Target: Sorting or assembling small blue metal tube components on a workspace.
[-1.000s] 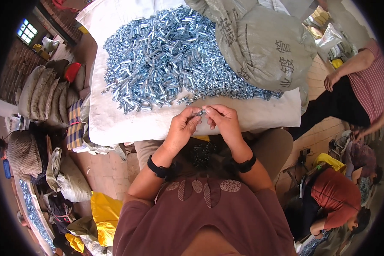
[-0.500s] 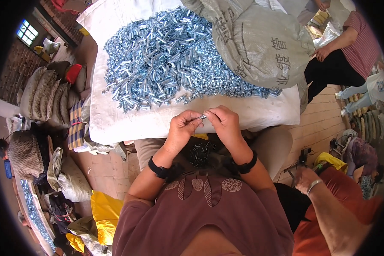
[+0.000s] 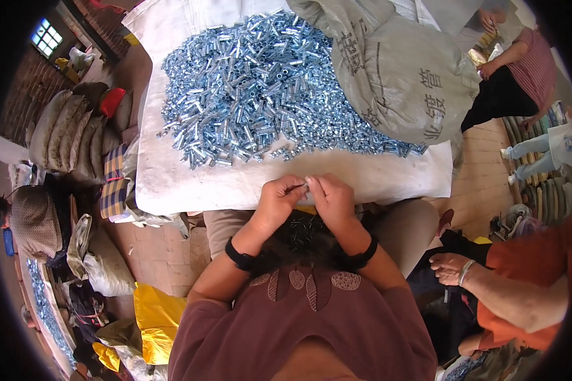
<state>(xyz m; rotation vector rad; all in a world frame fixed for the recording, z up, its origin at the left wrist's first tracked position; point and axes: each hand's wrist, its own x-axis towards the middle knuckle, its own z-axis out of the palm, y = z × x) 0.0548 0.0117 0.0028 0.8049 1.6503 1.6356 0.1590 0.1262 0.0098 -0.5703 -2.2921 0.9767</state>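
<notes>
Above my lap, at the table's near edge, my left hand (image 3: pixel 277 202) and my right hand (image 3: pixel 332 202) meet with their fingertips pinched together. Between them is a small metal sleeve (image 3: pixel 306 185), mostly covered by the fingers. Below the hands, in my lap, lie several small dark pin-like pieces (image 3: pixel 305 230) in shadow. Beyond the hands, a large heap of shiny bluish metal sleeves (image 3: pixel 254 82) spreads over a white sheet (image 3: pixel 235 184) on the table.
A grey woven sack (image 3: pixel 407 76) lies on the heap's right side. Stacked full sacks (image 3: pixel 60 130) and a yellow bag (image 3: pixel 159 320) are at the left. Close on my right sits a person in orange (image 3: pixel 521 286); another in a striped shirt (image 3: pixel 531 60) is farther off.
Both hands have dropped slightly toward me, and the fingers now cover more of the metal sleeve. The view has shifted a little. The person on the right has moved an arm.
</notes>
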